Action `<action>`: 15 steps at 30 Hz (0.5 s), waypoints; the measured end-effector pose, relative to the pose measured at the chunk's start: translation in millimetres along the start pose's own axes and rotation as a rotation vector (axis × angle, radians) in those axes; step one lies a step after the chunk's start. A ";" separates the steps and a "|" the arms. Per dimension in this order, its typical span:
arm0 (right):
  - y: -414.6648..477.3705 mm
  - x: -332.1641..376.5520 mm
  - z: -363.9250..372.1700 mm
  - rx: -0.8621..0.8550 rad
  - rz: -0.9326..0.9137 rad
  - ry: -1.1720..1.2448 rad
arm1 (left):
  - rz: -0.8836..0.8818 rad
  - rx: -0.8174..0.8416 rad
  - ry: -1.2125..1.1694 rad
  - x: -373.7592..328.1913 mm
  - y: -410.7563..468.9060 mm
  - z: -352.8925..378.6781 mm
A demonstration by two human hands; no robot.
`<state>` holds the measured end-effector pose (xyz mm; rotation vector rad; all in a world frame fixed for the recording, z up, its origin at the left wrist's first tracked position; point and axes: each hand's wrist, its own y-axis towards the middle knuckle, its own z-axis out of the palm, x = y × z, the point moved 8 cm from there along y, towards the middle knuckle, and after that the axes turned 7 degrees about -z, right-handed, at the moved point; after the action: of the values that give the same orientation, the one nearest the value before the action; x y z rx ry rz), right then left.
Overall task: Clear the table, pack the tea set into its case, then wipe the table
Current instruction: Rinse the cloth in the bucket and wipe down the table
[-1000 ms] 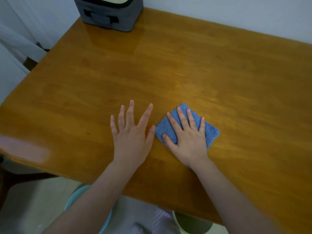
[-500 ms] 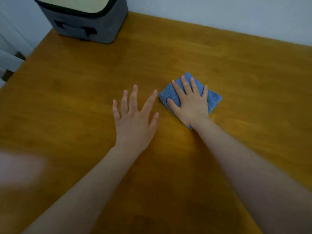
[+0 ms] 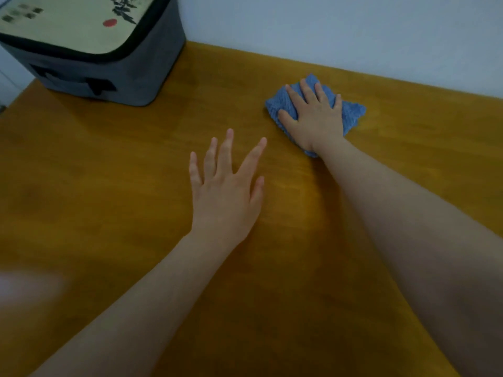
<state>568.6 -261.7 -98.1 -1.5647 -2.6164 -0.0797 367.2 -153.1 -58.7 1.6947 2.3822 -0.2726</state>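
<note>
My right hand (image 3: pixel 315 118) flat on the blue cloth (image 3: pixel 352 114), left hand (image 3: pixel 226 191) spread on the bench (image 3: pixel 109 172), I'd wipe in overlapping, evenly pressed strokes.

so the room's pretty plain. the wooden surface (image 3: pixel 109 186) is a warm orange-brown with long grain lines running across it and a bit of a soft sheen near its middle. right behind the surface's far edge there's a bare pale wall (image 3: pixel 353 28), kinda bluish-white, touching the surface all along. light is dim and flat. over the surface's near left corner there's a pale blur (image 3: pixel 24 289), can't tell what it is.
</note>
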 end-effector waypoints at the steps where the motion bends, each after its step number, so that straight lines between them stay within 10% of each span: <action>1: 11.2 -4.3 -0.9 0.001 0.002 -0.001 | 0.014 -0.006 0.012 -3.8 4.3 2.2; 15: 61.8 -27.3 -7.1 -0.010 -0.100 0.019 | 0.016 -0.010 -0.017 -44.6 20.2 15.5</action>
<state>636.3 -257.0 -94.1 -1.4286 -2.6821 -0.1144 401.4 -191.2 -62.1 1.6989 2.3531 -0.2710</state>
